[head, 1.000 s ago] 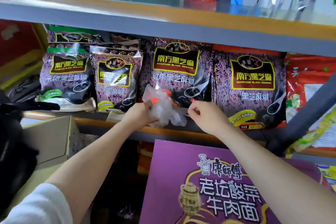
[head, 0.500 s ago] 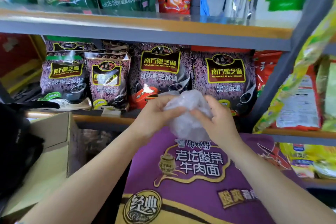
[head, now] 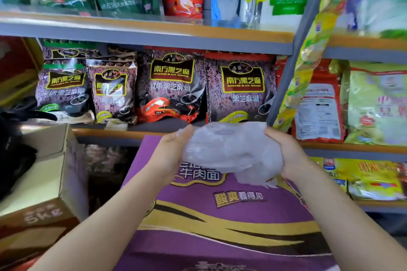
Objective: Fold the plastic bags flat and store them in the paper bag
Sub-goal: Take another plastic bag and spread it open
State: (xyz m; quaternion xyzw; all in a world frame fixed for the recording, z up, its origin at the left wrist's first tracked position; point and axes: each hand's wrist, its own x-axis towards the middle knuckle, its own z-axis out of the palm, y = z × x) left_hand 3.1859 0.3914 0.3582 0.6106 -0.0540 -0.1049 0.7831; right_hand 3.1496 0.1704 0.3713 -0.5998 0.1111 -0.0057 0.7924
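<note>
**Clear bag stretched between two hands at the shop shelves**

Shop shelving fills the background, grey rails with orange edging, and the middle shelf (head: 123, 132) carries a row of purple black-sesame packets (head: 171, 86). To the right, yellow and red packets (head: 317, 108) lean against the next bay. Down in front sits a big purple noodle carton (head: 220, 226), and just left of it an open brown cardboard box (head: 44, 182) with something black (head: 13, 154) beside it, too dim to name.

Now the hands. Both arms reach forward over the carton. The left hand (head: 170, 152) has its grip clamped on one end of a crumpled clear plastic bag (head: 231, 149), fingers tucked behind the film. The right hand (head: 288, 154) pinches the other end, thumb on top. The bag hangs in the air between them, above the carton's top and below the sesame packets, bunched and wrinkled, its lower corner drooping toward the right wrist.
</note>
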